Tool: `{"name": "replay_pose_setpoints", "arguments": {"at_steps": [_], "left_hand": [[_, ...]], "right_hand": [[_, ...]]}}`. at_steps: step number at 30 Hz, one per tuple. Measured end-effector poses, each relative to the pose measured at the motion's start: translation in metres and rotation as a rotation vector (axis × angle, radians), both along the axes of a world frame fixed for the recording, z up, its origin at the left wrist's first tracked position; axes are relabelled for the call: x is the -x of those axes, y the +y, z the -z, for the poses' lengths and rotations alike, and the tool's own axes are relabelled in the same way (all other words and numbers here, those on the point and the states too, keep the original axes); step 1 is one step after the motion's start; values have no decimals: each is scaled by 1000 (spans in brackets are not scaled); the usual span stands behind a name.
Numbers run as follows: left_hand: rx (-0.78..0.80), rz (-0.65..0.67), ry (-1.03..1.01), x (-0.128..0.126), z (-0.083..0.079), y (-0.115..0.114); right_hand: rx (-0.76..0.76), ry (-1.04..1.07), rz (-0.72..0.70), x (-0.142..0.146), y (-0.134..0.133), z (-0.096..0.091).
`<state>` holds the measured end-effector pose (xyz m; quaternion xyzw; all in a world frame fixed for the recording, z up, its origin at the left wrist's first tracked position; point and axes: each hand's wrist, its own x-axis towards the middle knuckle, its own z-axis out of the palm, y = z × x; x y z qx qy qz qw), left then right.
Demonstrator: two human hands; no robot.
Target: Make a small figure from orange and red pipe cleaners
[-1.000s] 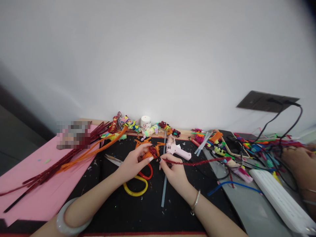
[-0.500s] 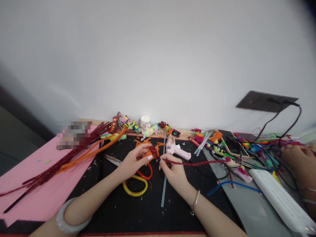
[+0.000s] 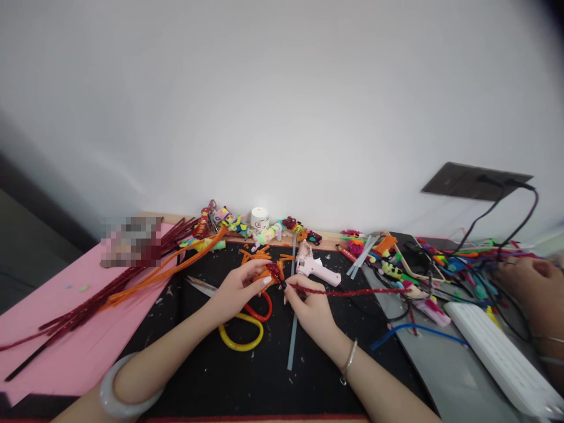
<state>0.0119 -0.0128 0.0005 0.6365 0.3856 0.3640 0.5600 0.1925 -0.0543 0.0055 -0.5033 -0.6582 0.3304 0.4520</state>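
Closest in it's just 2 forearms over the black mat [image 3: 247, 382], with a pale bangle [image 3: 127, 390] on the left wrist and a thin silver one [image 3: 349, 359] on the right. A bit further out, scissors [image 3: 241, 335] with yellow and red loops lie partly under the left hand [image 3: 235, 291]. A clear glue stick [image 3: 291, 335] lies just beside the right hand [image 3: 308, 305], pointing away from the person.

The bit that matters is that both hands meet mid-mat. The left hand is pinched shut on a little red-and-orange bundle [image 3: 274, 271], thumb and fingertips around it. The right hand is pinched on the red glitter pipe cleaner [image 3: 352, 291], right at the end where it meets the bundle. From there the pipe cleaner's long axis runs out to the person's right, nearly level, and its free end is well apart from both hands. So the right hand is the nearer 1 to the loose length, and the left has only the bundle.

Just beyond the fingers sits a pink glue gun [image 3: 315, 267]. Off left, a sheaf of pipe cleaners [image 3: 132, 276] lies across pink paper [image 3: 66, 329]. Far right, another person's hand [image 3: 529, 288] is in among cables, near a white power strip [image 3: 497, 358]. Little colourful figures [image 3: 233, 222] line the back of the desk [image 3: 335, 237].
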Motion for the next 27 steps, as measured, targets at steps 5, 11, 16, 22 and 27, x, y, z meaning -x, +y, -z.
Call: {"name": "replay_pose_setpoints", "arguments": {"at_steps": [5,11,16,22,27], "left_hand": [[-12,-12,27,0,-1,0],[-25,-33,45,1,1,0],[-73,-50,61,1,3,1],[-237,-123,182,1,-1,-1],[-371,-160,257,3,-3,-4]], "right_hand": [[-1,-5,2,0,0,1],[3,-3,4,-1,1,3],[-4,-10,8,-1,0,4],[-9,-20,13,0,0,2],[-6,-30,13,0,0,1]]}}
